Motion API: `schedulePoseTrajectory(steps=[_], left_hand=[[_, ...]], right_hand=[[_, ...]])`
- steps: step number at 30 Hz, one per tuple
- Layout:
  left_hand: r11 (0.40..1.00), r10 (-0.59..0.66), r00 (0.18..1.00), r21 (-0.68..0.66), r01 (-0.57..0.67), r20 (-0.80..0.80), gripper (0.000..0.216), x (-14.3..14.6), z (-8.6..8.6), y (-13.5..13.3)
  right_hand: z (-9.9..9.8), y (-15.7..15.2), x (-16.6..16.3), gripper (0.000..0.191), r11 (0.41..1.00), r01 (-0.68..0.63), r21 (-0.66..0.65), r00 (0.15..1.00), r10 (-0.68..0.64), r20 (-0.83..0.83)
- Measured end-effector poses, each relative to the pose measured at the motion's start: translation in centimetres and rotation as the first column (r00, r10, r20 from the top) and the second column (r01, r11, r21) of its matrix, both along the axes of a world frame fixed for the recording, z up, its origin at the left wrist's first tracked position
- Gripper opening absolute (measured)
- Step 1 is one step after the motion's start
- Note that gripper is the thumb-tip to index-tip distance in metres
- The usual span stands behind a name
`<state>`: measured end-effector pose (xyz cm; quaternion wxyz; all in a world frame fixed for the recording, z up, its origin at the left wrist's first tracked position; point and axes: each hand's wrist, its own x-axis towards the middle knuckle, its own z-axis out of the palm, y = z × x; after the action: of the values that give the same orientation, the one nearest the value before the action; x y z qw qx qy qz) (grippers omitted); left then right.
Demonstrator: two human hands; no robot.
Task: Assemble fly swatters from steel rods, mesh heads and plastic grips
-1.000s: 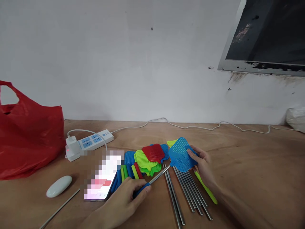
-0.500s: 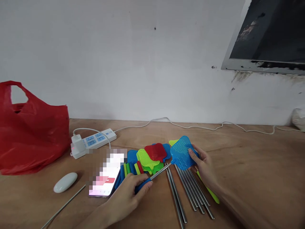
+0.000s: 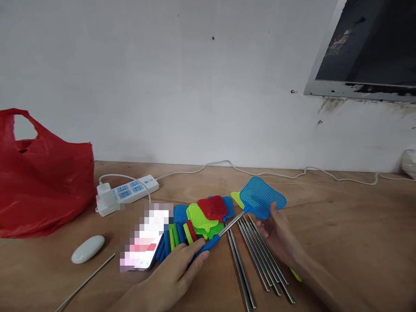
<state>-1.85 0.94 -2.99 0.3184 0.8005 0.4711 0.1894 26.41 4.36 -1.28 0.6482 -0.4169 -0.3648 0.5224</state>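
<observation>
My left hand point(image 3: 177, 268) is closed on the blue grip point(image 3: 208, 245) of an assembled fly swatter, whose metal rod runs up and right to a blue mesh head point(image 3: 262, 197) lifted off the table. Just below that head, my right hand point(image 3: 280, 236) is open with fingers apart and nothing in them. Several bare metal rods point(image 3: 260, 255) lie on the wooden table point(image 3: 341, 225) under my right hand. A heap of red, green and blue swatter heads point(image 3: 208, 214) and coloured grips point(image 3: 177, 236) sits between my hands.
A phone point(image 3: 143, 245) lies left of the grips, with a white oval object point(image 3: 88, 248) and a single loose rod point(image 3: 86, 281) further left. A white power strip point(image 3: 126, 193) and a red plastic bag point(image 3: 42, 182) stand at the back left. A white cable point(image 3: 276, 173) runs along the wall.
My right hand has let go of the blue mesh head and opened. The swatter has shifted right and its head has risen, held only by my left hand on the grip.
</observation>
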Motion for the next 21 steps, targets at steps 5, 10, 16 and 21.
schedulePoseTrajectory(steps=[5, 10, 16, 21], left_hand=[[0.999, -0.040, 0.999, -0.035, 0.040, 0.019, 0.045, 0.3, 0.4, -0.2], [0.979, -0.201, 0.980, -0.045, 0.201, -0.004, 0.045, 0.9, 2.6, -0.7], [0.977, -0.178, 0.981, 0.104, 0.185, -0.078, 0.040, 1.0, 2.9, -0.3], [0.924, -0.230, 0.955, 0.267, 0.275, -0.188, 0.031, 1.0, 1.9, 0.2]], right_hand=[[-0.4, -1.8, -2.5, 0.032, 0.919, -0.394, -0.012, 0.913, 0.393, 0.109], [-0.5, -1.9, -2.6, 0.034, 0.957, -0.290, -0.017, 0.956, 0.290, 0.033], [-0.1, -0.4, -0.1, 0.044, 1.000, 0.029, 0.008, 0.934, -0.030, 0.356], [-0.9, 1.9, 3.4, 0.041, 0.973, 0.072, 0.217, 0.509, -0.223, 0.831]])
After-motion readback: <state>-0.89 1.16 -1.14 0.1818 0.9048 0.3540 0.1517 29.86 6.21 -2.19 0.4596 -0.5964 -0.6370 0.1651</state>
